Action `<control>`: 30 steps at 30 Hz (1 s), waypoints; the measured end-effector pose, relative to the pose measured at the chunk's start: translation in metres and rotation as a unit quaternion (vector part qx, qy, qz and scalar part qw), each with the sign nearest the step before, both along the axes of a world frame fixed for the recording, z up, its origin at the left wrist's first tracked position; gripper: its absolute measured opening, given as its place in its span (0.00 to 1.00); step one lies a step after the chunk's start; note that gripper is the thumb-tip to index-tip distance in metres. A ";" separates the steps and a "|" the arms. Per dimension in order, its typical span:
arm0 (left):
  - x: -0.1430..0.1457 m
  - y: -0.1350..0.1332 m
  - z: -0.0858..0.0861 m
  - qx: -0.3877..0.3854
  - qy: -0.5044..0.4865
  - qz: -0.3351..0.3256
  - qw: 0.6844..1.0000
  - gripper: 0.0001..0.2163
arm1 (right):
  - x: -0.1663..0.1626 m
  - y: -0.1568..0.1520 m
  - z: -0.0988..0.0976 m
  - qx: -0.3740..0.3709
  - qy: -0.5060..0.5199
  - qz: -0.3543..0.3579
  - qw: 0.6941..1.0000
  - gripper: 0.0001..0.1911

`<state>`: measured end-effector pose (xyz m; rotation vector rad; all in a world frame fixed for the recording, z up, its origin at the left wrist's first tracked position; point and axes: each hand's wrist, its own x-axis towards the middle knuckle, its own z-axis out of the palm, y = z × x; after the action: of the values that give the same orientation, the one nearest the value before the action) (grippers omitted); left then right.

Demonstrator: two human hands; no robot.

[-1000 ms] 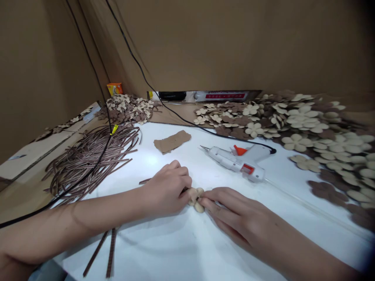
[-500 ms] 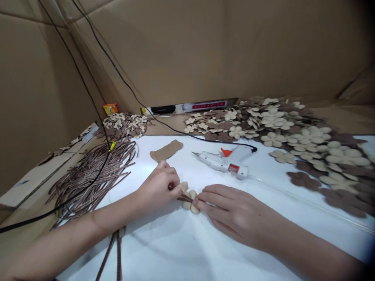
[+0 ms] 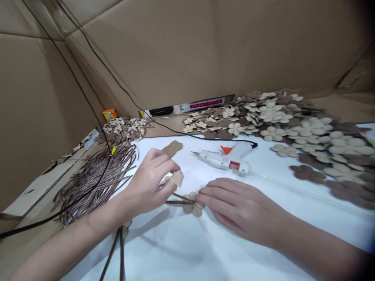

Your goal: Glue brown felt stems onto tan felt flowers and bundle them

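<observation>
My left hand (image 3: 154, 177) is raised a little above the white table and pinches a small beige piece (image 3: 177, 179) between thumb and fingers. Its exact kind is hard to make out. Beneath that hand, brown stitched cords (image 3: 178, 201) run to a beige fabric flower (image 3: 192, 208) lying on the table. My right hand (image 3: 234, 207) is closed, fingers together, its fingertips holding the cord ends down at the flower's middle. Part of the flower is hidden by those fingertips. More brown cords (image 3: 122, 253) with a partly covered beige flower lie under my left forearm.
A white glue gun (image 3: 222, 160) lies beyond my right hand. Beige and brown flowers (image 3: 272, 134) are heaped at the right and back. Brown cords (image 3: 96, 179) lie piled at the left, crossed by a black cable (image 3: 84, 195). A torn cardboard scrap (image 3: 173, 149) sits behind my left hand.
My left hand has lifted away from the flower with the beige piece, baring more of the two cords. My right hand still presses at the flower.
</observation>
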<state>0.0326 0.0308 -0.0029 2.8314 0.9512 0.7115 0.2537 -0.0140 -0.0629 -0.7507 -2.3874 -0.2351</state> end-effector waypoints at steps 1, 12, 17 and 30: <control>0.000 0.001 0.001 -0.030 0.013 -0.001 0.999 0.07 | -0.001 0.000 -0.001 -0.012 -0.009 0.002 1.000 0.14; 0.003 0.004 -0.024 -0.162 0.154 -0.114 0.968 0.16 | 0.002 0.001 -0.001 -0.103 -0.026 0.073 0.992 0.16; 0.004 0.002 -0.022 -0.213 0.147 -0.096 0.961 0.13 | -0.003 -0.002 -0.002 -0.129 0.057 -0.022 0.990 0.14; 0.007 -0.004 -0.011 -0.257 0.138 -0.102 0.951 0.03 | -0.024 -0.009 0.009 -0.444 0.160 -0.142 0.870 0.06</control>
<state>0.0394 0.0271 -0.0144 2.5327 0.7210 0.0279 0.2302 -0.0229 -0.0543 -1.4166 -1.9783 0.8749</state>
